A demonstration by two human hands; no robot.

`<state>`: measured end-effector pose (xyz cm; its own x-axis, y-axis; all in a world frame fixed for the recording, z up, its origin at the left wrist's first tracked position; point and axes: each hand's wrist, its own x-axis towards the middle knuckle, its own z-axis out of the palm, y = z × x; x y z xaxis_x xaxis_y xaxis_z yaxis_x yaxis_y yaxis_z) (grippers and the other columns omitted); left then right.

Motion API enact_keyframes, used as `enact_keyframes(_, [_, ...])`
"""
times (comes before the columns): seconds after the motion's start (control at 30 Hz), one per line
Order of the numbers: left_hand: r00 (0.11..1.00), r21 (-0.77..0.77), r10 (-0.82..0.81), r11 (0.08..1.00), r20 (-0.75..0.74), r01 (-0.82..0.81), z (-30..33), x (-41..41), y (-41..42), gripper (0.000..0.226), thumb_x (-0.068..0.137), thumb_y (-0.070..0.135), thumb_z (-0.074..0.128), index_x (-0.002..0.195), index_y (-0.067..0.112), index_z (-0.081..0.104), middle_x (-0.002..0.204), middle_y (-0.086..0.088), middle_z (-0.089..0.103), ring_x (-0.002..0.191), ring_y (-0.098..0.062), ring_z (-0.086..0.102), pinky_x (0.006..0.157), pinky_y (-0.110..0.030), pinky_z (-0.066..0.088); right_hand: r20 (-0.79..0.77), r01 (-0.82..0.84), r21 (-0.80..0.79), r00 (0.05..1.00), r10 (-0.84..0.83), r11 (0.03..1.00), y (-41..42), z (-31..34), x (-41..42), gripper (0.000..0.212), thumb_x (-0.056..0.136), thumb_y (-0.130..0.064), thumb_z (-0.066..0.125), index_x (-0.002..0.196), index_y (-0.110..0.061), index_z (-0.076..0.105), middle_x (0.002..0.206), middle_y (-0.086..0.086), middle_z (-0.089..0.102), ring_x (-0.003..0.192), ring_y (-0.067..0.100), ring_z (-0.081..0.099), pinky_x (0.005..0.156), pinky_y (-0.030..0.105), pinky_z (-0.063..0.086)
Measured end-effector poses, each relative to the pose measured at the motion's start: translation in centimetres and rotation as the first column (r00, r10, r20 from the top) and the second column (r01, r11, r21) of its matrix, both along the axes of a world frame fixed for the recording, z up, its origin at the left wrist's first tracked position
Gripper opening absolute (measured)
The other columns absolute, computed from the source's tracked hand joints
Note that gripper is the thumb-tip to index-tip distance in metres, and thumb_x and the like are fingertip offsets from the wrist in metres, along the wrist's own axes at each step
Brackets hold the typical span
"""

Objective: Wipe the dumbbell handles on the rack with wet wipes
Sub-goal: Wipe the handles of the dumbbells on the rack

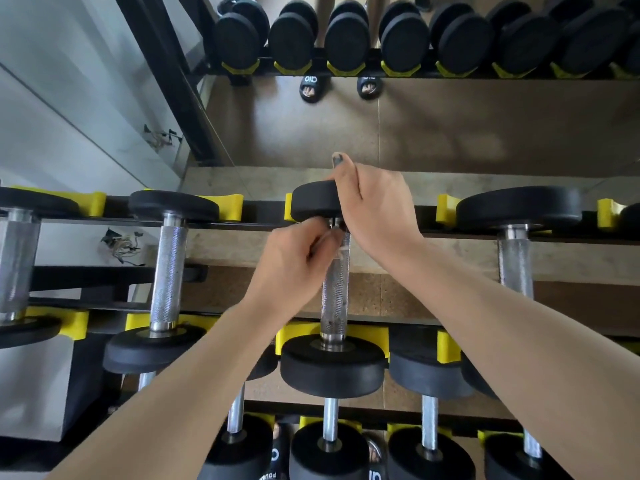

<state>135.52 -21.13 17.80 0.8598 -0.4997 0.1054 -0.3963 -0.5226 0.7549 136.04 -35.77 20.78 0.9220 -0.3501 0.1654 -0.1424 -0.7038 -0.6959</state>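
Note:
A dumbbell with a knurled steel handle (334, 292) lies in yellow cradles on the top tier of the rack, between a far black head (313, 200) and a near one (332, 365). My left hand (294, 258) is curled at the far end of that handle. It pinches a thin whitish wet wipe (341, 245) against the steel. My right hand (377, 209) grips the far head from the right, thumb up over its top and fingers reaching down to the handle's end. Dark specks show on the lower part of the handle.
More dumbbells lie on the same tier to the left (168, 271) and right (516, 258), and several shorter ones sit on the lower tier (429, 424). A mirror (450, 133) behind the rack reflects the floor and dumbbells. Loose wires (119, 242) hang at the left.

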Motion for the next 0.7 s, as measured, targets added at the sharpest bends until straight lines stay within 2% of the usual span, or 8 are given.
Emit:
enact_keyframes(0.07, [1.0, -0.014, 0.019, 1.0, -0.016, -0.019, -0.3, -0.6, -0.2, 0.036, 0.102, 0.02, 0.059, 0.069, 0.02, 0.044, 0.053, 0.008, 0.039, 0.05, -0.011, 0.04, 0.047, -0.022, 0.027, 0.009, -0.001, -0.002, 1.0, 0.001, 1.0, 0.0, 0.1, 0.0, 0.057, 0.108, -0.038, 0.033, 0.072, -0.01, 0.067, 0.053, -0.005, 0.05, 0.061, 0.026, 0.058, 0.059, 0.04, 0.047])
enact_keyframes(0.17, [0.982, 0.084, -0.185, 0.98, 0.033, 0.182, -0.9, -2.6, 1.9, 0.031, 0.104, 0.027, 0.056, 0.077, 0.015, 0.048, 0.056, 0.005, 0.043, 0.05, -0.017, 0.046, 0.047, -0.027, 0.034, 0.021, -0.007, -0.008, 1.0, 0.008, 1.0, 0.0, 0.1, -0.1, 0.058, 0.108, -0.037, 0.033, 0.07, -0.009, 0.066, 0.051, -0.001, 0.052, 0.056, 0.023, 0.056, 0.054, 0.039, 0.046])
enact_keyframes(0.23, [0.971, 0.115, -0.239, 0.965, 0.029, 0.235, -1.2, -2.7, 2.7, 0.032, 0.105, 0.031, 0.055, 0.078, 0.015, 0.047, 0.057, 0.005, 0.042, 0.051, -0.019, 0.046, 0.048, -0.029, 0.035, 0.013, -0.003, -0.011, 1.0, 0.003, 1.0, 0.0, 0.1, -0.1, 0.059, 0.108, -0.038, 0.033, 0.069, -0.007, 0.066, 0.051, 0.0, 0.052, 0.055, 0.023, 0.056, 0.054, 0.041, 0.048])
enact_keyframes(0.37, [0.97, 0.126, -0.24, 0.962, -0.041, 0.243, -0.4, -2.3, 2.5, 0.034, 0.105, 0.049, 0.038, 0.083, 0.025, 0.045, 0.061, 0.003, 0.05, 0.055, -0.016, 0.052, 0.05, -0.028, 0.038, 0.01, -0.005, -0.005, 1.0, 0.005, 1.0, 0.0, 0.0, -0.1, 0.06, 0.108, -0.038, 0.032, 0.07, -0.008, 0.066, 0.052, 0.001, 0.055, 0.057, 0.023, 0.056, 0.055, 0.04, 0.046])
enact_keyframes(0.47, [0.959, 0.161, -0.272, 0.946, -0.083, 0.282, -0.1, -2.6, 3.3, 0.024, 0.106, 0.046, 0.039, 0.089, 0.028, 0.041, 0.066, 0.008, 0.049, 0.063, -0.013, 0.052, 0.053, -0.02, 0.034, 0.028, 0.004, -0.001, 1.0, -0.004, 1.0, 0.0, 0.0, -0.1, 0.059, 0.108, -0.036, 0.033, 0.059, -0.011, 0.055, 0.048, -0.001, 0.048, 0.052, 0.021, 0.051, 0.051, 0.037, 0.038])
enact_keyframes(0.53, [0.964, 0.225, -0.26, 0.937, -0.063, 0.267, -0.2, -2.5, 3.5, 0.02, 0.104, 0.048, 0.04, 0.093, 0.032, 0.036, 0.068, 0.013, 0.047, 0.065, -0.008, 0.052, 0.053, -0.018, 0.033, 0.029, 0.003, -0.003, 1.0, -0.003, 1.0, 0.0, 0.0, -0.1, 0.059, 0.108, -0.037, 0.033, 0.065, -0.008, 0.061, 0.052, 0.003, 0.055, 0.055, 0.023, 0.056, 0.054, 0.041, 0.045])
enact_keyframes(0.63, [0.985, 0.202, -0.142, 0.966, -0.096, 0.159, -0.5, -2.1, 2.6, 0.026, 0.103, 0.052, 0.038, 0.095, 0.027, 0.037, 0.069, 0.01, 0.051, 0.06, -0.008, 0.054, 0.051, -0.02, 0.03, 0.021, 0.015, -0.004, 1.0, -0.015, 1.0, 0.1, 0.0, -0.2, 0.06, 0.108, -0.038, 0.032, 0.07, -0.005, 0.065, 0.054, 0.005, 0.058, 0.057, 0.025, 0.058, 0.058, 0.046, 0.05])
enact_keyframes(0.7, [0.986, 0.203, -0.132, 0.968, -0.099, 0.15, -0.5, -2.1, 1.8, 0.027, 0.104, 0.051, 0.033, 0.095, 0.025, 0.037, 0.072, 0.007, 0.053, 0.061, -0.011, 0.054, 0.052, -0.027, 0.036, 0.015, 0.022, -0.009, 1.0, -0.022, 1.0, 0.1, 0.0, -0.1, 0.06, 0.108, -0.038, 0.032, 0.072, -0.006, 0.067, 0.056, 0.005, 0.059, 0.058, 0.025, 0.059, 0.06, 0.046, 0.05])
